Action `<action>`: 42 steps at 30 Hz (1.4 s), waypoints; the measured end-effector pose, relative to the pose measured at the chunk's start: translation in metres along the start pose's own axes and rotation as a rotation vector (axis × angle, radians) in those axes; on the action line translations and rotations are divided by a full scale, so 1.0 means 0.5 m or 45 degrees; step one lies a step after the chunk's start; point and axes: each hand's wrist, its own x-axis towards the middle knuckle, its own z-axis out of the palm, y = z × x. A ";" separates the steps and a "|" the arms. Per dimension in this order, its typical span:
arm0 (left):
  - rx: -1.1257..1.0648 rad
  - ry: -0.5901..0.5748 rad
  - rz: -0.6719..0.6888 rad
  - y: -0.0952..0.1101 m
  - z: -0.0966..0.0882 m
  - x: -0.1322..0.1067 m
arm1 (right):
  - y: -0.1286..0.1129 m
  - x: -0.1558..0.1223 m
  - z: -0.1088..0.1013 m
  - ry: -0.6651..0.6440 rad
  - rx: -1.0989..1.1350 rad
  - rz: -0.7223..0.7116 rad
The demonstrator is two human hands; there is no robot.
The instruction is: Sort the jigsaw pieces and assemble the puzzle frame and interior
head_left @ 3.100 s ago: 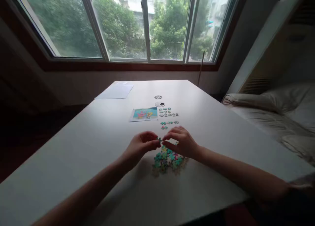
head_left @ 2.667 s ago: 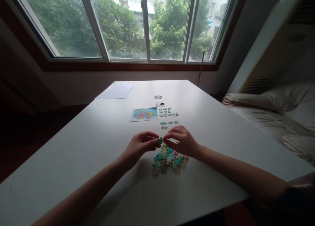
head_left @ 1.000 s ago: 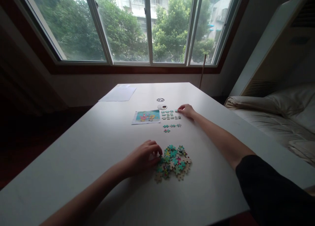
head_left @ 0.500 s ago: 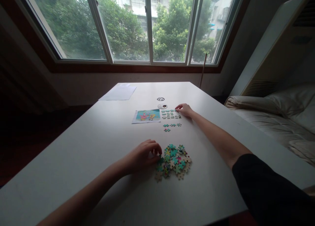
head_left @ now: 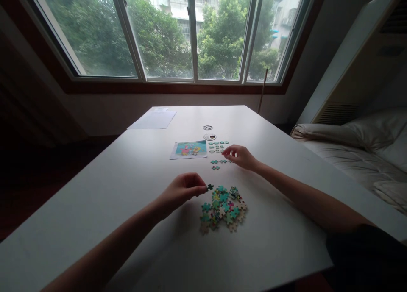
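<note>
My left hand [head_left: 186, 188] pinches a dark green jigsaw piece [head_left: 210, 187] between thumb and fingertips, raised at the upper left of a loose heap of jigsaw pieces [head_left: 224, 207]. The heap mixes teal, yellow, pink and bare-backed pieces. Farther off, my right hand [head_left: 243, 157] hovers over the right side of the sorted rows of jigsaw pieces [head_left: 217, 146], hiding some of them. Its fingers are loosely bent and apart, and nothing shows between them. Left of the rows lies a colourful cartoon picture sheet [head_left: 190, 149].
Two small round items [head_left: 210, 137] lie behind the rows on the white table [head_left: 143, 156]. A pale sheet [head_left: 152, 119] rests at the far left corner. Beyond the table is a window [head_left: 165, 37]; a padded cream seat [head_left: 343, 152] stands to the right.
My left hand has lifted a green piece from the heap's left edge, moving slightly up and away. My right hand has drawn back from the top row toward me.
</note>
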 end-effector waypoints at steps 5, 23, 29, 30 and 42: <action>-0.459 0.110 -0.235 0.010 0.017 0.000 | -0.097 -0.098 0.011 -0.100 0.095 -0.248; -0.471 0.001 -0.283 0.020 0.052 -0.011 | -0.175 -0.138 0.026 0.139 0.227 -0.241; -0.401 0.019 -0.242 0.016 0.052 -0.011 | -0.168 -0.144 0.024 0.124 0.176 -0.316; -0.409 0.030 -0.251 0.016 0.051 -0.010 | -0.167 -0.144 0.024 0.122 0.158 -0.336; -0.374 -0.024 -0.220 0.008 0.048 -0.007 | -0.158 -0.146 0.027 0.148 -0.019 -0.517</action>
